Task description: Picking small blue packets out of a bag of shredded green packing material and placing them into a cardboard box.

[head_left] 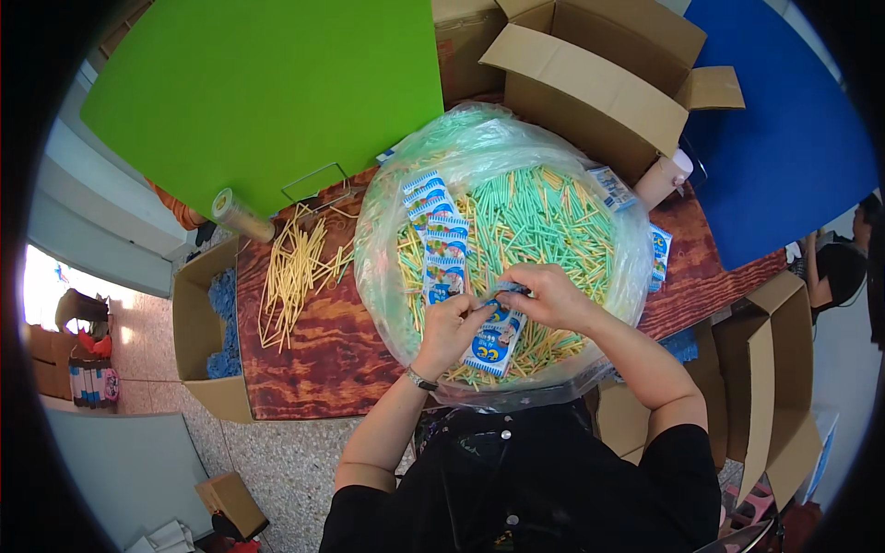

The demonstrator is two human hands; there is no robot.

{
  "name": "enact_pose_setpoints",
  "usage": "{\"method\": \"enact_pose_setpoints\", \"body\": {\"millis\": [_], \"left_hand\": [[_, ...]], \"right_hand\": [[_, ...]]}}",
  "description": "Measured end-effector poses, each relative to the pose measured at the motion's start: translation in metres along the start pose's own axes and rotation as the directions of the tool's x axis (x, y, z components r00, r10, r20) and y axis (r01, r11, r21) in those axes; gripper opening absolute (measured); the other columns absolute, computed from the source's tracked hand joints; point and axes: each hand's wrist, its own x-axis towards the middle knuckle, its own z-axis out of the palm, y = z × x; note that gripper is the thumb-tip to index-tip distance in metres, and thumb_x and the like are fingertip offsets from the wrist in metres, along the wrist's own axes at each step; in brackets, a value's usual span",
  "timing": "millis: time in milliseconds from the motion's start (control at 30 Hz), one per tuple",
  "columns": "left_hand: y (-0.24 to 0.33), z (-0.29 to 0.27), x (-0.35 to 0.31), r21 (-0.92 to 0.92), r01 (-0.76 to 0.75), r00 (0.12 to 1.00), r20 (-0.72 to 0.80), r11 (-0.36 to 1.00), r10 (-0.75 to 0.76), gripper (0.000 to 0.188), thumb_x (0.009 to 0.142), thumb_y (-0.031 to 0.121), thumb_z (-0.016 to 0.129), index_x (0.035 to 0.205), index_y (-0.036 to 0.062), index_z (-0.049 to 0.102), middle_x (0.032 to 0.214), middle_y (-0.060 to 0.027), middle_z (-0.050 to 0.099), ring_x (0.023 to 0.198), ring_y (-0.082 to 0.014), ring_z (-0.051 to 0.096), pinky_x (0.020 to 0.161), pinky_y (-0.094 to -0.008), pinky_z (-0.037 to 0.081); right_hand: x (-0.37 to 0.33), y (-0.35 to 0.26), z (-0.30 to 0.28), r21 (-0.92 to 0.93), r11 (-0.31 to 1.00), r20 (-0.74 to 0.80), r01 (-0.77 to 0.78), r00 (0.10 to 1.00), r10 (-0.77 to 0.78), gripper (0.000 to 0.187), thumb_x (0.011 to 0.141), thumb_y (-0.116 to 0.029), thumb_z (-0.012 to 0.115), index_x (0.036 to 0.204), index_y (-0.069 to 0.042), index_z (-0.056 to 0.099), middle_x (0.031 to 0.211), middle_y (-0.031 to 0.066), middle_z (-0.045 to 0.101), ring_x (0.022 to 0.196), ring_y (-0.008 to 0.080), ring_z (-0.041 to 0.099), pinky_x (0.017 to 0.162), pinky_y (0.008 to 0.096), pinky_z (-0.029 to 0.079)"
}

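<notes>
Over the middle of a large clear plastic bag (373,276) full of thin green and yellow sticks (544,217), my two hands meet. With closed fingers, my left hand (449,329) pinches the upper end of a blue-and-white packet (493,346). My right hand (550,297) pinches the same end from the other side, thumb and forefinger together. The packet's lower part lies on the sticks below my fingers. To the left, a row of similar blue-and-white packets (444,247) rests overlapping on the sticks.
Loose yellow sticks (297,272) lie on the red-brown table (323,382) beside a clear cylindrical container (241,217). An open cardboard box (581,83) and a pink bottle (664,178) stand behind the bag. Green (277,83) and blue (784,138) boards flank the far side.
</notes>
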Motion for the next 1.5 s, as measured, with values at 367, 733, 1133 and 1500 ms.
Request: {"method": "enact_pose_setpoints", "body": {"millis": [367,733,1133,1500], "left_hand": [[-0.002,-0.002,0.010,-0.043,0.005,0.995,-0.096,0.999,-0.009,0.025,0.079,0.018,0.078,0.074,0.0005,0.062,0.060,-0.0009,0.053,0.055,-0.0077,0.046,0.050,-0.0259,0.039],[-0.004,-0.009,0.006,-0.088,0.034,0.991,-0.127,0.996,-0.045,0.024,0.080,0.015,0.077,0.073,0.0011,0.059,0.060,0.0023,0.049,0.057,-0.0051,0.042,0.050,-0.0244,0.036],[-0.012,0.004,0.040,-0.445,0.043,0.993,-0.079,0.894,-0.088,0.021,0.084,0.016,0.073,0.076,0.0008,0.061,0.066,0.0033,0.055,0.059,-0.0034,0.046,0.051,-0.0232,0.037],[0.017,0.039,0.062,-0.524,0.114,0.993,0.086,0.844,-0.081,0.032,0.087,0.032,0.072,0.084,0.0025,0.060,0.078,0.0002,0.059,0.071,-0.0083,0.052,0.066,-0.0251,0.045]], "right_hand": [[0.077,0.158,-0.079,-0.518,0.639,-0.224,-0.568,0.812,0.540,0.037,0.090,-0.036,0.060,0.102,-0.002,0.067,0.112,0.0184,0.066,0.104,0.0350,0.063,0.083,0.0473,0.051],[0.088,0.141,-0.062,-0.544,0.545,-0.206,-0.639,0.731,0.651,0.043,0.092,-0.042,0.055,0.107,-0.003,0.063,0.109,0.0207,0.066,0.105,0.0373,0.062,0.088,0.0489,0.048],[0.018,0.095,-0.075,0.444,0.730,0.172,-0.519,0.849,0.499,0.030,0.100,-0.036,0.048,0.096,-0.008,0.056,0.080,-0.0005,0.057,0.072,0.0120,0.056,0.062,0.0266,0.045],[-0.035,0.072,-0.001,0.821,0.198,0.380,-0.536,0.771,0.511,0.024,0.092,-0.014,0.062,0.114,-0.008,0.055,0.091,0.0027,0.060,0.072,0.0126,0.058,0.054,0.0232,0.046]]}}
